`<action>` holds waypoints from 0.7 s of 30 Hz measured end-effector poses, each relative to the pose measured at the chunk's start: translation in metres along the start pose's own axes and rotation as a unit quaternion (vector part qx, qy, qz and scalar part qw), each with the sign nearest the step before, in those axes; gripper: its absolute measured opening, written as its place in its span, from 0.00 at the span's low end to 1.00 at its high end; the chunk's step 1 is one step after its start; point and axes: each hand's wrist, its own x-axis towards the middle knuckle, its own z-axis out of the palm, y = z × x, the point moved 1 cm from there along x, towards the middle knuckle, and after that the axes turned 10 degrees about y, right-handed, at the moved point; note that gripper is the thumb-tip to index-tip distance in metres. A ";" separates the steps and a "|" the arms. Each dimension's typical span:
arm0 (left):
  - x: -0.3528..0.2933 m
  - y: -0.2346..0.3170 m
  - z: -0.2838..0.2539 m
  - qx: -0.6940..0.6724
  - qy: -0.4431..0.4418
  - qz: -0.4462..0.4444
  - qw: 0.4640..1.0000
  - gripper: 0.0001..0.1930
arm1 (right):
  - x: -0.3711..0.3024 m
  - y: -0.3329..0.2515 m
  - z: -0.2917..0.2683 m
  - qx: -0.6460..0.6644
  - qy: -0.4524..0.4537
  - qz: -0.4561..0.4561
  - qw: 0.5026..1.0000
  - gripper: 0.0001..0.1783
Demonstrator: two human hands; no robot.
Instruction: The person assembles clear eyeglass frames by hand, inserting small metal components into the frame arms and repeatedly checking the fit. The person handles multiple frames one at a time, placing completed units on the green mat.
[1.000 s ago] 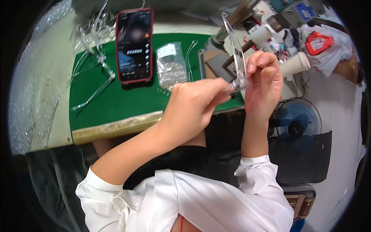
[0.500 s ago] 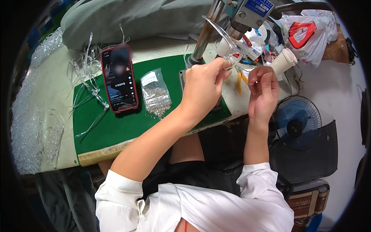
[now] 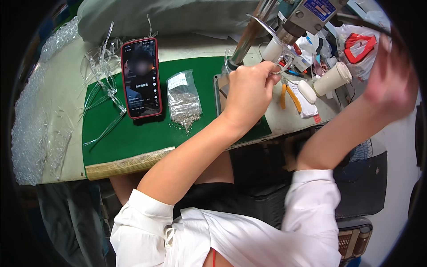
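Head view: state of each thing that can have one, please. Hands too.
Left hand: closed on the clear plastic frame
Clear plastic frame: held up off the table
Right hand: blurred, near the lever; grip unclear
Phone: screen lit
Clear bag: shiny bits spilled at its near end
Orange-handled tool: handles spread
Fan: partly hidden; running or not, can't tell

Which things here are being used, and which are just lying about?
Probably in use:
clear plastic frame, in the left hand
bench machine, its lever near the blurred right hand
bag of tiny bits, some spilled on the green mat

Probably just lying about:
phone
white cup
bubble wrap
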 end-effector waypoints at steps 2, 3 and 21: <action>-0.002 0.001 0.007 0.000 0.010 0.008 1.000 0.08 | -0.064 -0.007 0.009 -0.025 0.102 -0.083 0.991 0.12; -0.004 0.001 0.013 -0.007 0.011 0.009 1.000 0.08 | -0.084 -0.009 0.015 -0.012 0.115 -0.107 0.988 0.10; -0.143 0.022 -0.308 -0.204 0.068 -0.167 0.962 0.04 | -0.269 0.021 0.014 -0.299 0.118 0.243 0.915 0.16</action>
